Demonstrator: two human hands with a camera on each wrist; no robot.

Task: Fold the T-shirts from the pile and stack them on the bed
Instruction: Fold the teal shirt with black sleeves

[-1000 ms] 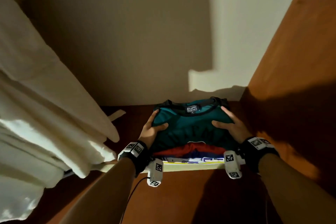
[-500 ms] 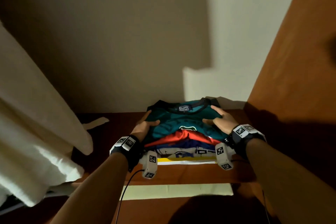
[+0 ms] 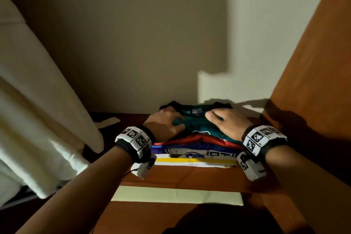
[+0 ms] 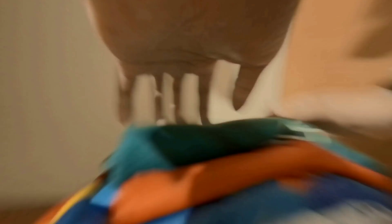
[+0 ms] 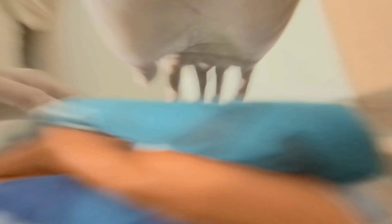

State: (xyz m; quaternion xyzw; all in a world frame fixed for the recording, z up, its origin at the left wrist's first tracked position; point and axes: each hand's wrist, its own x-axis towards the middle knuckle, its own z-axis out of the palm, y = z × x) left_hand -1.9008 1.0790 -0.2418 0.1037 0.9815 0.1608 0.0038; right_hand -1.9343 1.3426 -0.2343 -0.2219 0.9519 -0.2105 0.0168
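A stack of folded T-shirts (image 3: 197, 150) sits on a wooden shelf (image 3: 182, 178). On top lies a teal T-shirt (image 3: 197, 127) with a black collar and label; red, blue, white and yellow layers show beneath it. My left hand (image 3: 165, 121) rests on the teal shirt's left part, fingers arched down and thumb spread. My right hand (image 3: 226, 123) lies flat on its right part, fingers pointing left near the collar. Both wrist views are blurred. They show straight fingers (image 4: 186, 93) reaching down to the teal cloth (image 4: 212, 140) and fingers (image 5: 212, 83) on the same shirt (image 5: 233, 127).
A wooden side panel (image 3: 313, 81) rises close on the right of the stack. The pale back wall (image 3: 133, 43) stands just behind it. White fabric (image 3: 38, 119) hangs at the left beside the shelf. A pale strip (image 3: 176, 195) lies below the shelf's front edge.
The stack now sits on the shelf, close to the back wall. Both hands have moved from its sides up onto the top of the teal shirt.
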